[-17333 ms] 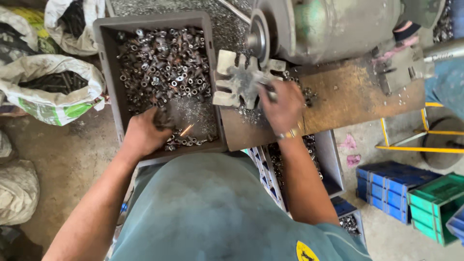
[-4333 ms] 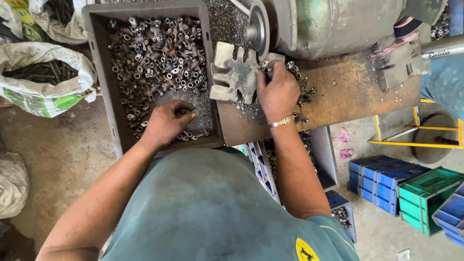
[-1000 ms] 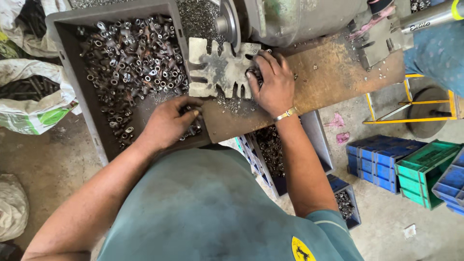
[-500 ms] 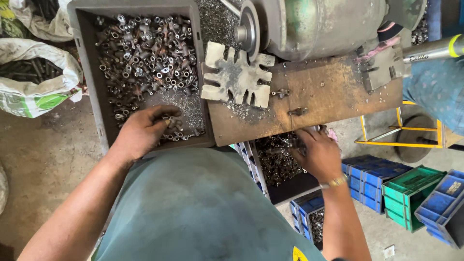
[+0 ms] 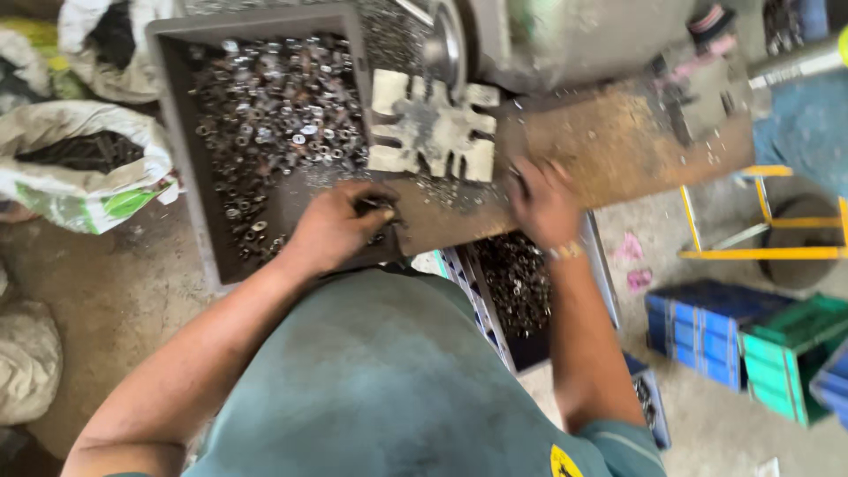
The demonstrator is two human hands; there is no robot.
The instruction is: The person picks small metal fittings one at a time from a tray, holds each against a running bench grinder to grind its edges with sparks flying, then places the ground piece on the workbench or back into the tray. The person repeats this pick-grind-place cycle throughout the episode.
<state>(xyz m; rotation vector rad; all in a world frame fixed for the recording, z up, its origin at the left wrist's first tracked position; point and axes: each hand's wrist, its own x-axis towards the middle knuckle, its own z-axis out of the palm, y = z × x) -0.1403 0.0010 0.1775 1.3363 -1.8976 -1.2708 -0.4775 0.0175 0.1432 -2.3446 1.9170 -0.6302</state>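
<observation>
**Q:** How are the two hands posed?

**A:** The left hand (image 5: pixel 334 228) is seen reaching into the near end of a dark grey crate (image 5: pixel 177 141), which is set just left of the rusty bench (image 5: pixel 609 150). Its fingers (image 5: pixel 375 208) are curled shut around a few small metal parts (image 5: pixel 382 210); the forearm is stretched up from the lower left. The right hand (image 5: pixel 541 205) is laid on the near edge of the bench, palm down. It is blurred, so whether its fingers are open or closed cannot be told. A bracelet (image 5: pixel 564 253) is worn at that wrist.

**Q:** Which containers are shown, and what is held in them?

**A:** The crate is filled with a heap of small metal nuts and rings (image 5: pixel 283 124). A second bin (image 5: pixel 521 291), placed under the bench's near edge, is loaded with darker small parts. A slotted metal plate (image 5: pixel 431 137) is seen on the bench's left end. Left of the crate, an open white sack (image 5: pixel 84 163) with dark contents is found. Blue and green crates (image 5: pixel 751 340) are stacked on the floor, below the bench's right end.
</observation>
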